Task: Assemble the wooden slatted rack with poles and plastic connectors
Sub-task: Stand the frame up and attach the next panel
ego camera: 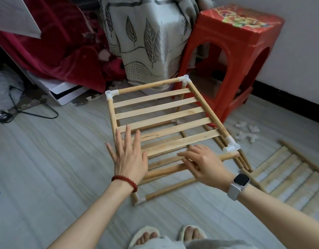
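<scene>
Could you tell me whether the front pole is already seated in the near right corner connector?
Not seated. The front pole's end sits just below the connector, outside its socket, under the right hand.

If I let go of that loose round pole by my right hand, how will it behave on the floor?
The pole is round and the floor looks smooth, so it would probably roll. It looks like thin, light wood, likely stiff. Its free end is not in the connector.

Rack (160,112) on floor (47,159) — stool (232,56) behind-right, connectors (245,132) right
</scene>
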Tool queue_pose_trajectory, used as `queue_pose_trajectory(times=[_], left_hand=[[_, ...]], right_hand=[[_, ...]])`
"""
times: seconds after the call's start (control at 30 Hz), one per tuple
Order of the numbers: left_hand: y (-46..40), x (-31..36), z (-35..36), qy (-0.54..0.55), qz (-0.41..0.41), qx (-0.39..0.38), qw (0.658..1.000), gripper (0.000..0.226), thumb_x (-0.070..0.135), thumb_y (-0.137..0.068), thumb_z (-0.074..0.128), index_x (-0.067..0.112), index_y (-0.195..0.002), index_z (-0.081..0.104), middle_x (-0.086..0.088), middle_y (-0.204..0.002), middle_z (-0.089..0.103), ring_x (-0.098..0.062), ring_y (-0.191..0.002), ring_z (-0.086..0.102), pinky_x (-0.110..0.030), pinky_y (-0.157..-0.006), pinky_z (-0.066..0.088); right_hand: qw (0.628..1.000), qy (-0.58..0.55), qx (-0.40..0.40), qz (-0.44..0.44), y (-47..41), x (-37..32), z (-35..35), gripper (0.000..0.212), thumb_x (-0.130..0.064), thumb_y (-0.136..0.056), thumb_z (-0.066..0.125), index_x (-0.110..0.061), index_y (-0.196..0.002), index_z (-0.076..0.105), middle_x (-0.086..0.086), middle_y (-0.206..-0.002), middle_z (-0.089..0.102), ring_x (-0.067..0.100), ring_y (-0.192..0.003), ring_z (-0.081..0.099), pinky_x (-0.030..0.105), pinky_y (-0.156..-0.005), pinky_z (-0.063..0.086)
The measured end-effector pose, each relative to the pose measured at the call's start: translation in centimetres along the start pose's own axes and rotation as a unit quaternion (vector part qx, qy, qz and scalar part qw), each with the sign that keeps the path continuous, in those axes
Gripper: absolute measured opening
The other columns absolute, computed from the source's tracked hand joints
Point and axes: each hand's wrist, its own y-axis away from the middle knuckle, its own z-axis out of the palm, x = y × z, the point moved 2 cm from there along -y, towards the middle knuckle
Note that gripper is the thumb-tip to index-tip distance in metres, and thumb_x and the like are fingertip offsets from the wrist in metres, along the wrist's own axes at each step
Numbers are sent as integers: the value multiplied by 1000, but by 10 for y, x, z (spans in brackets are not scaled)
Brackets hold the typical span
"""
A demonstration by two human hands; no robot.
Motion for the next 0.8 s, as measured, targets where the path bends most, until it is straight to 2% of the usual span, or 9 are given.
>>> queue_pose_trajectory(times=[0.07,0.13,0.2,0.27,0.37,0.5,0.57,0.63,0.8], left_hand=[[-11,21,-2,-19,77,-11,997,59,36,-97,36,25,-149,11,0,-156,-15,-21,-137,-28,-54,-109,-16],[-22,49,3,-25,141,-36,989,56,35,-97,35,25,-148,15,3,-157,-8,-20,-141,-22,-57,-112,-11],[-35,76,12,-34,190,-52,980,57,33,-96,37,25,-148,15,4,-158,-5,-20,-143,-17,-58,-112,-8],[-53,108,25,-43,242,-64,967,62,30,-94,43,26,-148,12,5,-158,-4,-21,-144,-13,-58,-112,-5],[-82,149,44,-88,307,-67,945,73,30,-91,51,30,-148,5,4,-157,-8,-24,-144,-12,-59,-111,-3],[-108,187,69,-170,341,-52,923,80,18,-88,52,33,-147,0,0,-156,-16,-33,-141,-19,-66,-107,0],[-112,194,77,-172,329,-54,927,78,5,-85,46,32,-145,4,-2,-154,-20,-37,-139,-21,-68,-105,1],[-113,198,82,-161,315,-61,933,78,-5,-81,43,32,-141,9,-2,-153,-22,-41,-139,-19,-69,-104,0],[-112,202,83,-154,296,-70,940,70,-9,-80,41,30,-132,16,-2,-153,-22,-45,-140,-10,-70,-104,0]], right_hand=[[984,47,146,86,10,26,-15,20,-15,-88,53,-6,-99,67,5,-89,64,23,-83,57,33,-72,45],[950,33,200,239,19,59,-29,16,-15,-88,56,-6,-101,62,4,-94,58,24,-90,52,34,-78,42],[904,-70,173,386,22,90,-33,17,-25,-88,59,-9,-95,59,3,-88,54,22,-86,50,35,-74,40],[860,-194,91,463,25,112,-31,25,-35,-89,58,-11,-82,58,1,-75,56,18,-74,52,30,-61,40],[816,-311,8,487,26,125,-17,16,-29,-89,60,-16,-80,60,1,-76,61,13,-71,56,23,-60,43],[795,-375,-4,477,23,137,-13,14,-26,-90,57,-13,-84,58,5,-79,60,11,-67,58,23,-63,44],[809,-359,-23,466,20,139,-16,15,-26,-91,55,-14,-82,54,4,-77,54,15,-71,53,26,-65,42],[831,-321,-37,452,20,139,-19,19,-24,-92,51,-17,-74,49,-1,-68,49,12,-63,46,23,-57,38],[861,-270,-6,430,20,130,-20,31,-19,-93,46,-20,-63,41,-8,-56,45,4,-48,41,19,-50,33]])
